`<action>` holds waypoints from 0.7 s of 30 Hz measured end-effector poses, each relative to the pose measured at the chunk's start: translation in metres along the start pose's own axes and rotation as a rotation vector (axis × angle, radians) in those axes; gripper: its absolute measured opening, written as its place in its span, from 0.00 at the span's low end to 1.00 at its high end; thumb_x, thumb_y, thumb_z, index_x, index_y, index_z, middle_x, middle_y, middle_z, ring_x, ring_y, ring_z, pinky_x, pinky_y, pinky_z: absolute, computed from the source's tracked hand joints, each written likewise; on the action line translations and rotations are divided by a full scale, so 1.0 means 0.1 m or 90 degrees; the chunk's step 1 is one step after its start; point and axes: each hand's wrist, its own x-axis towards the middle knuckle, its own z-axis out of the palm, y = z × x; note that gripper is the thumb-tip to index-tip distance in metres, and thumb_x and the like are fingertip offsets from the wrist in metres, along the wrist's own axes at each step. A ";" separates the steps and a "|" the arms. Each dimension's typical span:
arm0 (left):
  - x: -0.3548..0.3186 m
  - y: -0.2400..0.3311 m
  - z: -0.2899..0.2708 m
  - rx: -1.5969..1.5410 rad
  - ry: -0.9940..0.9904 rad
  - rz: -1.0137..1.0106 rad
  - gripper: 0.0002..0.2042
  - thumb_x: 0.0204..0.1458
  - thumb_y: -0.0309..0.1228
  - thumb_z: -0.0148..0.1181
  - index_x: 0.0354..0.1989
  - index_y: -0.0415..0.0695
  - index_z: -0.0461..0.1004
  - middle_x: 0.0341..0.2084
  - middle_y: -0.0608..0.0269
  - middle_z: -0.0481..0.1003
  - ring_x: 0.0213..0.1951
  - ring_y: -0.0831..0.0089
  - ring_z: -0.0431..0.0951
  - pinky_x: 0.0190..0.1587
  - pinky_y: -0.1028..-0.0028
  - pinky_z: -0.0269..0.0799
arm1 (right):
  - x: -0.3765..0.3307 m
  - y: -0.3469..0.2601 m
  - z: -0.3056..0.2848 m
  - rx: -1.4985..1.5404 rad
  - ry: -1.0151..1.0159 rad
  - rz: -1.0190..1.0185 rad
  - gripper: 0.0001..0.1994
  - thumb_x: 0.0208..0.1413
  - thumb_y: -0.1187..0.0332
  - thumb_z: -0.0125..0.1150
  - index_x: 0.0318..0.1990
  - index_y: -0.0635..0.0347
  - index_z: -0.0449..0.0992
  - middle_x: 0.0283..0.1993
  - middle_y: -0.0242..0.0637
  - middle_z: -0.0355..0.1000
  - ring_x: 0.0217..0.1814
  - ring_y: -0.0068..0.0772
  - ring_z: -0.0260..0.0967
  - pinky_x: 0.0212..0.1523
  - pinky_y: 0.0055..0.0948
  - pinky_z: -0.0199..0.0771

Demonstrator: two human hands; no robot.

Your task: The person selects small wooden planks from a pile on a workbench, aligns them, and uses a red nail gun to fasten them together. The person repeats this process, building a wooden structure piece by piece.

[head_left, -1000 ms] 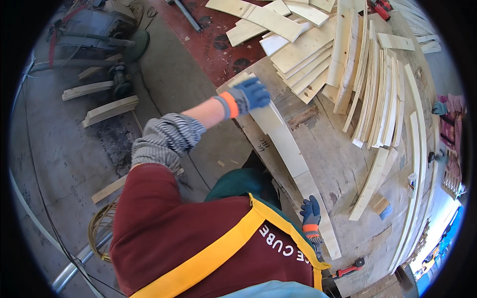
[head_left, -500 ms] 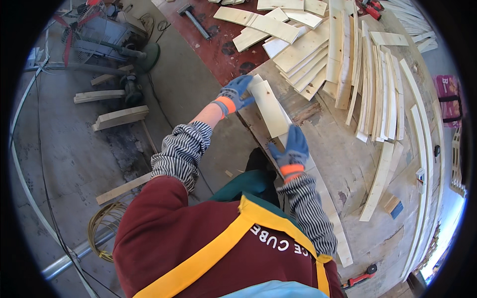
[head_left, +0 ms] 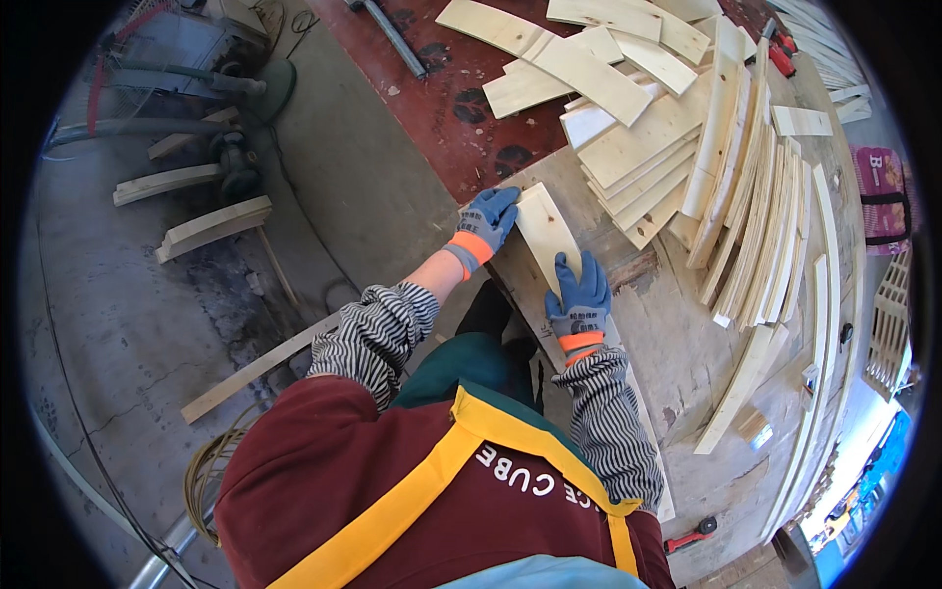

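A short, pale wooden board [head_left: 548, 234] lies near the left edge of the worktable, slanting away from me. My left hand [head_left: 487, 218], in a blue and grey glove, is closed at the board's far left end. At the near end my right hand [head_left: 581, 294], gloved alike, has its thumb on the board and its fingers along the right edge. A long pale wooden strip [head_left: 666, 503] runs toward me, partly hidden under my right hand and sleeve. The undersides of both hands cannot be seen.
Loose boards [head_left: 648, 137] and upright curved strips [head_left: 775, 236] crowd the worktable [head_left: 648, 304]. A hammer [head_left: 392, 41] lies on the red surface. A red-and-black tool [head_left: 692, 533] sits near me. At left, a machine with a hose [head_left: 186, 79] and wood pieces [head_left: 216, 228] stand on the floor.
Both hands have closed in on the short board, the left on its far end, the right on its near end. The view has shifted, so the surroundings appear displaced.
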 end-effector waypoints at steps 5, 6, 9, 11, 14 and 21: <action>0.06 -0.12 0.02 -0.031 0.008 0.038 0.15 0.57 0.28 0.57 0.53 0.45 0.74 0.47 0.49 0.74 0.49 0.52 0.74 0.51 0.63 0.72 | 0.10 -0.06 0.02 0.015 0.013 0.010 0.32 0.39 0.62 0.65 0.59 0.40 0.73 0.65 0.47 0.60 0.65 0.54 0.59 0.63 0.51 0.60; 0.07 -0.11 -0.01 -0.035 0.000 0.029 0.15 0.57 0.28 0.57 0.53 0.45 0.74 0.46 0.49 0.75 0.49 0.52 0.74 0.51 0.63 0.72 | 0.11 -0.06 0.03 0.021 0.009 0.017 0.32 0.39 0.62 0.65 0.59 0.40 0.73 0.65 0.47 0.60 0.64 0.54 0.59 0.63 0.51 0.60; 0.10 -0.07 -0.06 -0.048 -0.019 0.011 0.15 0.57 0.27 0.57 0.52 0.45 0.75 0.45 0.50 0.76 0.48 0.53 0.74 0.50 0.64 0.73 | 0.14 -0.08 0.04 0.032 0.011 0.021 0.32 0.39 0.62 0.65 0.59 0.40 0.73 0.65 0.47 0.61 0.64 0.54 0.59 0.63 0.50 0.60; 0.11 -0.08 -0.06 -0.056 -0.024 0.013 0.15 0.56 0.27 0.57 0.52 0.45 0.75 0.44 0.51 0.76 0.47 0.54 0.74 0.50 0.64 0.73 | 0.14 -0.08 0.04 0.038 0.013 0.022 0.32 0.39 0.62 0.65 0.59 0.40 0.73 0.65 0.48 0.61 0.64 0.54 0.60 0.63 0.50 0.60; 0.11 -0.16 0.01 -0.070 0.008 0.024 0.13 0.56 0.30 0.59 0.50 0.47 0.76 0.45 0.51 0.75 0.45 0.53 0.76 0.48 0.64 0.75 | 0.17 -0.09 0.04 0.050 0.009 0.028 0.31 0.39 0.63 0.65 0.59 0.40 0.73 0.65 0.48 0.61 0.63 0.54 0.60 0.63 0.50 0.60; 0.11 -0.12 -0.01 -0.081 0.011 0.007 0.13 0.56 0.30 0.59 0.50 0.47 0.76 0.44 0.51 0.75 0.44 0.53 0.77 0.47 0.64 0.75 | 0.16 -0.12 0.04 0.044 0.021 0.031 0.31 0.39 0.63 0.64 0.58 0.40 0.73 0.64 0.48 0.62 0.62 0.55 0.61 0.62 0.52 0.60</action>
